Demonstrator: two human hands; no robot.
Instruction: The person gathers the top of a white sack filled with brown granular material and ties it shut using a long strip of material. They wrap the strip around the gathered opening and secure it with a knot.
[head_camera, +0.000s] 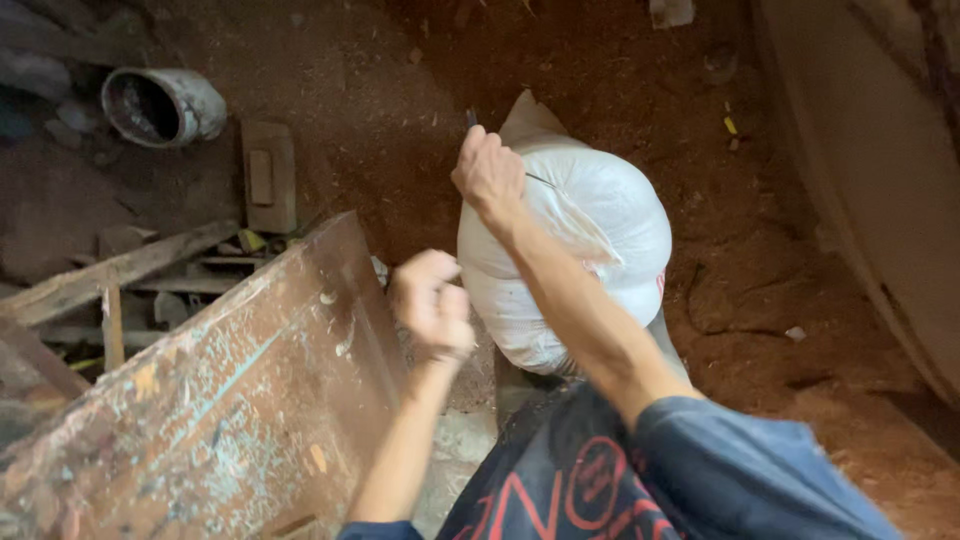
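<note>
— What do we see nearest?
— Our left hand (432, 303), blurred, fisted; its grip can't be judged.
— And beyond?
— Our right hand (489, 174) grips a dark thin tool (472, 118) tightly above the white sack (570, 240) standing on the reddish floor (760, 290).

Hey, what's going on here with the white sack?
A person stands over a full white sack on a reddish dirt floor. Their right hand is raised above the sack's top, gripping a thin dark tool, with a fine thread running beside it. Their left hand is a closed, blurred fist near the sack's side. A worn, paint-flecked wooden board lies to the left.
</note>
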